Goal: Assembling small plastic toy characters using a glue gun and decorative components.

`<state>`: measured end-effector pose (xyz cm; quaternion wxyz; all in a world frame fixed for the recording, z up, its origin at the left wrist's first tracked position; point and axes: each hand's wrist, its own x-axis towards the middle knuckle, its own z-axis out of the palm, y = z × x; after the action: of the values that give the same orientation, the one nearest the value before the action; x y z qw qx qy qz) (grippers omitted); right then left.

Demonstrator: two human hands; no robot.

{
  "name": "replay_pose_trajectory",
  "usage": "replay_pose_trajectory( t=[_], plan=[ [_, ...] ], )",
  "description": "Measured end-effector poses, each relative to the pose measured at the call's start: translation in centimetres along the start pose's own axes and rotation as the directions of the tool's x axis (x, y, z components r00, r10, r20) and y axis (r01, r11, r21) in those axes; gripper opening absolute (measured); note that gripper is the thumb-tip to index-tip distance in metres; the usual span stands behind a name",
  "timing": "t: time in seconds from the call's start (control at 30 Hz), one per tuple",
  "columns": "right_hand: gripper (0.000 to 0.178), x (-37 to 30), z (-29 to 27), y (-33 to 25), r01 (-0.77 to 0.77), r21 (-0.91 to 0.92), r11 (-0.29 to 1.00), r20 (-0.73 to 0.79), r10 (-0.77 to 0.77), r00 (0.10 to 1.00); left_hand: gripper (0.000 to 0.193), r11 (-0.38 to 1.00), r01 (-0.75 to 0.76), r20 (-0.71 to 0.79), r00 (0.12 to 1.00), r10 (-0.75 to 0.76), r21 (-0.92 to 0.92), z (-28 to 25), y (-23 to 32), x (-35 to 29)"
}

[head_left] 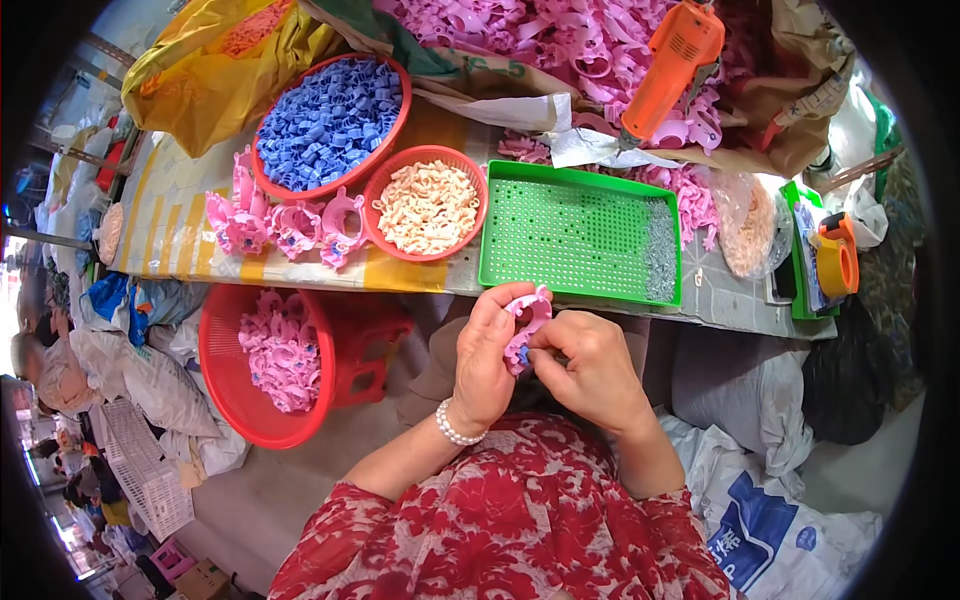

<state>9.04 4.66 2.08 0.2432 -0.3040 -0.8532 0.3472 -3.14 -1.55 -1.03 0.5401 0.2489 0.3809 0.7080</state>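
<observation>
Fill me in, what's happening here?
A person holds a curved pink part in the left hand, while the right hand fingers a small blue piece at its lower end. Whether it is fixed can't be told. On the table are a basket of blue pieces, a basket of cream pieces and a green tray; a red basket of pink parts sits lower, to the left.

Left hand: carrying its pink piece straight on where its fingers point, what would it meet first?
The left hand would probably meet the near rim of the green tray first, though depth is unclear and it might pass above.
</observation>
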Motion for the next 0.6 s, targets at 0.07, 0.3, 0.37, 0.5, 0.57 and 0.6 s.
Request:
replay_pose_trajectory(
  t=[0.07,0.3,0.37,0.5,0.57,0.6],
  plan=[
    [0.007,-0.1,0.2,0.2,0.011,-0.010,1.000,0.001,-0.011,1.000,0.039,1.000,0.002,-0.006,1.000,-0.002,0.009,0.0,0.0,0.0],
    [0.038,-0.8,1.8,0.4,-0.258,0.316,0.913,-0.159,0.319,0.934,0.039,0.998,-0.004,-0.038,0.999,0.002,-0.058,0.5,0.2,-0.1],
    [0.043,-0.9,1.9,0.7,-0.266,0.367,0.891,-0.146,0.337,0.930,0.040,0.999,0.003,-0.028,1.000,-0.004,-0.040,0.6,0.1,-0.1],
    [0.049,-1.1,0.6,1.5,-0.276,0.478,0.834,-0.084,0.357,0.930,0.040,0.981,0.108,0.033,0.994,-0.104,-0.164,-0.2,0.1,0.4],
    [0.056,-1.1,-1.2,2.0,-0.167,0.427,0.889,-0.149,0.251,0.956,0.042,0.967,0.179,0.073,0.983,-0.169,-0.182,-0.3,0.1,0.6],
    [0.056,-0.6,-1.6,2.0,-0.171,0.426,0.888,-0.154,0.258,0.954,0.042,0.966,0.187,0.078,0.981,-0.175,-0.181,-0.2,0.1,0.5]
  ],
)
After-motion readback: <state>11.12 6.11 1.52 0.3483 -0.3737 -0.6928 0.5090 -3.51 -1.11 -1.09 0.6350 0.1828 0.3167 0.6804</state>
